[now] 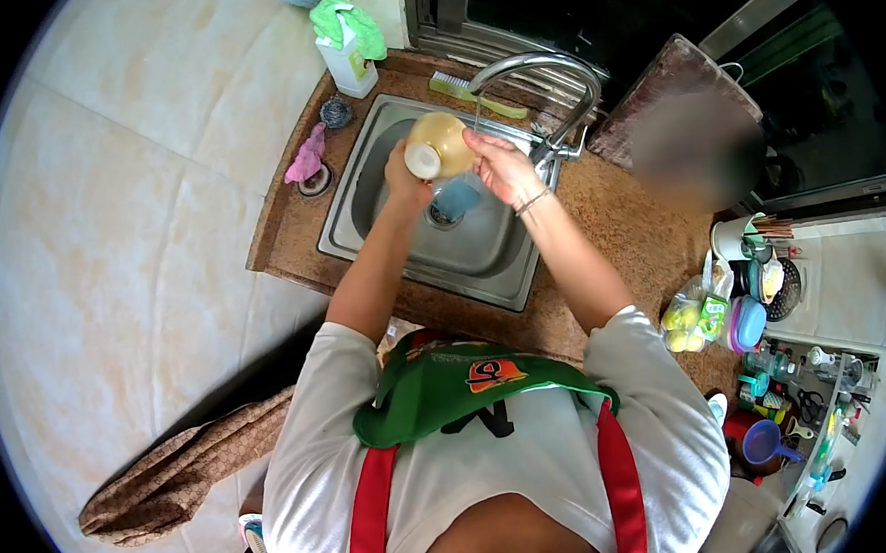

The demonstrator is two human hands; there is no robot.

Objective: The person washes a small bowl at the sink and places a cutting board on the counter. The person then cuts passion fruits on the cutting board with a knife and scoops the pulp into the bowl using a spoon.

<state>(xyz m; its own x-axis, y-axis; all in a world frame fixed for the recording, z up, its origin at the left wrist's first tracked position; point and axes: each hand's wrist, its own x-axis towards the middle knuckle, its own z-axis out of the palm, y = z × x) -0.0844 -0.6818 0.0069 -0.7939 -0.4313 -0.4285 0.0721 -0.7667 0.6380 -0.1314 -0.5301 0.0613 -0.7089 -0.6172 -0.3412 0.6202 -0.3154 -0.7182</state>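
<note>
A yellow bowl point(443, 136) is tipped over the sink point(472, 250), its pale round foot turned toward me. My left hand point(405, 176) is closed on the bowl's left side. At its right side my right hand point(503, 165) grips the rim, with the thumb on the outside. The curved chrome faucet point(544, 61) arches above, and a thin stream of water falls from it close to the bowl. Below the hands, a blue cloth or sponge point(458, 198) lies in the basin beside the drain point(442, 219). The bowl's inside is hidden from me.
Behind the sink lies a yellow-green brush point(479, 96). A white bottle point(350, 66) with a green cloth point(348, 26), a steel scourer point(335, 112) and a pink cloth point(306, 155) stand left. At right are a dark board point(669, 94) and bagged yellow fruit point(683, 326).
</note>
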